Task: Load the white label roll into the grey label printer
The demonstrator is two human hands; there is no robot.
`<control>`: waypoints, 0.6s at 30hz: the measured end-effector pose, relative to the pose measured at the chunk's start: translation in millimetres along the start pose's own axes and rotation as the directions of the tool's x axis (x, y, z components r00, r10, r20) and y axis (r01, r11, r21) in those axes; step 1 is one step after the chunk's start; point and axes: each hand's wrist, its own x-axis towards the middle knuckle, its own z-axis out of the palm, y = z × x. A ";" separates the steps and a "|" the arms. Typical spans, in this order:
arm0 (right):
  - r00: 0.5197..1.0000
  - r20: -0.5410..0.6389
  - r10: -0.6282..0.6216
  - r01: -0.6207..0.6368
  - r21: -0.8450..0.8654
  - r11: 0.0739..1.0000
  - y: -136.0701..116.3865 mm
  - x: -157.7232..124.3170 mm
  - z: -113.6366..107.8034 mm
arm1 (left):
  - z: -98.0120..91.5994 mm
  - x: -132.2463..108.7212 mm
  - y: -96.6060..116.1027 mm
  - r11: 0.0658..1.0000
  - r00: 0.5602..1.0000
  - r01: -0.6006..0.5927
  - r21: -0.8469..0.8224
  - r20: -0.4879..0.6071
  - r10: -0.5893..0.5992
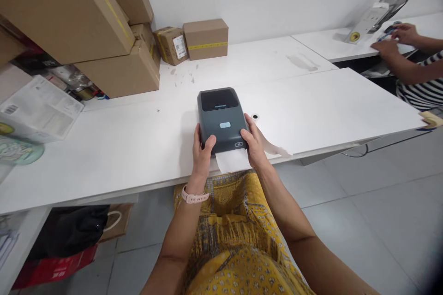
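Observation:
A dark grey label printer [221, 117] sits near the front edge of the white table [138, 147]. My left hand [201, 154] grips its front left corner, fingers curled over the top. My right hand [255, 145] holds the front right corner, thumb on the top. A white label sheet [232, 160] sticks out of the printer's front slot between my hands. A strip of white paper [273, 147] trails along the table to the right of my right hand.
Stacked cardboard boxes [76, 27] fill the back left, two small boxes [194, 39] stand by the wall. A white printed package [38, 110] lies at left. Another person's hands [394, 44] work at a far right table. Bags [69, 235] sit under the table.

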 end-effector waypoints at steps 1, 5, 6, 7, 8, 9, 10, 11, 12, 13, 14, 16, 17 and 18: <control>1.000 -0.008 -0.026 0.026 -0.031 0.999 0.2 -0.7 0.7 | 0.9 0.3 -1.2 1.000 1.000 -0.008 0.003 -0.008 0.008; 0.995 -0.022 -0.096 0.092 -0.125 0.988 -0.7 -1.0 4.5 | 2.1 5.2 -3.1 0.998 0.999 -0.047 0.038 -0.021 0.048; 0.994 -0.021 -0.110 0.106 -0.140 0.985 -2.0 -0.9 5.2 | 1.3 6.0 -3.1 0.998 0.999 -0.050 0.047 -0.010 0.050; 0.991 -0.020 -0.131 0.127 -0.152 0.980 -4.0 -0.9 5.5 | -0.1 5.7 -3.4 0.998 0.999 -0.046 0.051 -0.001 0.046; 0.986 -0.015 -0.164 0.159 -0.165 0.973 -6.6 -0.9 5.3 | -1.8 3.6 -4.1 0.998 0.999 -0.033 0.052 0.003 0.033; 0.978 -0.006 -0.207 0.203 -0.182 0.962 -9.6 -1.2 4.9 | -3.8 -0.7 -5.4 0.999 1.000 -0.013 0.050 -0.004 0.013; 0.967 0.011 -0.253 0.250 -0.202 0.947 -12.8 -1.5 4.1 | -5.9 -7.5 -7.5 0.999 1.000 0.011 0.049 -0.021 -0.010; 0.955 0.032 -0.296 0.295 -0.222 0.929 -15.9 -2.0 3.1 | -7.9 -16.4 -10.2 0.998 0.998 0.032 0.050 -0.053 -0.030; 0.942 0.053 -0.331 0.333 -0.236 0.913 -18.5 -2.5 2.2 | -9.8 -27.0 -13.4 0.997 0.994 0.050 0.054 -0.098 -0.045; 0.932 0.069 -0.356 0.362 -0.243 0.900 -20.4 -2.8 1.4 | -11.2 -38.3 -16.5 0.997 0.987 0.047 0.065 -0.154 -0.037; 0.925 0.076 -0.373 0.380 -0.248 0.891 -21.6 -2.9 0.8 | -12.3 -49.4 -19.0 0.996 0.976 0.029 0.083 -0.219 -0.011; 0.920 0.076 -0.385 0.391 -0.267 0.881 -21.8 -2.5 0.5 | -12.5 -66.2 -20.0 0.993 0.961 0.023 0.117 -0.275 0.010; 0.920 0.077 -0.385 0.390 -0.283 0.876 -21.2 -2.1 0.6 | -11.4 -70.6 -18.3 0.991 0.970 0.037 0.127 -0.242 -0.006; 0.921 0.080 -0.382 0.388 -0.300 0.872 -20.4 -1.6 0.8 | -9.6 -72.0 -15.4 0.989 0.984 0.066 0.128 -0.175 -0.043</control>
